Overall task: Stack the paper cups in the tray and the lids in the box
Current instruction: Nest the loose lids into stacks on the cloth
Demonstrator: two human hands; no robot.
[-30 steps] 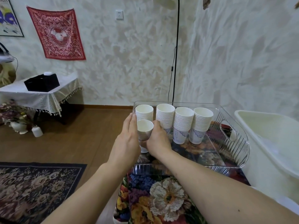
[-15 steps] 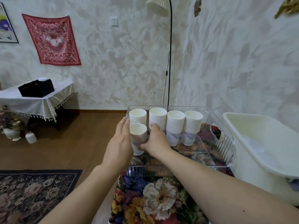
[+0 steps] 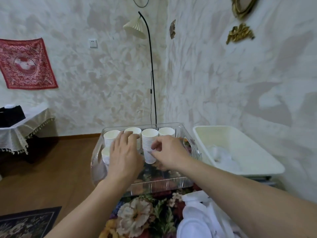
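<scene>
Paper cup stacks sit inside the clear plastic tray [image 3: 184, 183], which rests on the floral-cloth surface [image 3: 137, 219]. White plastic box [image 3: 243, 148] stands just right of the tray, with white lids [image 3: 223, 157] heaped in it. Four cup stacks form the back row; the third stack [image 3: 149, 145] is fully visible between the two hands. A shorter fifth stack [image 3: 105, 154] stands front-left, partly hidden behind the left hand [image 3: 124, 157]. Left hand grip: fingers spread and relaxed above the cups, fingertips over the second stack [image 3: 133, 131], clasping nothing. Right hand [image 3: 169, 152] grip: fingers loosely curled beside the third stack; contact with it cannot be told. White plastic bag [image 3: 202, 219] lies near right on the surface.
</scene>
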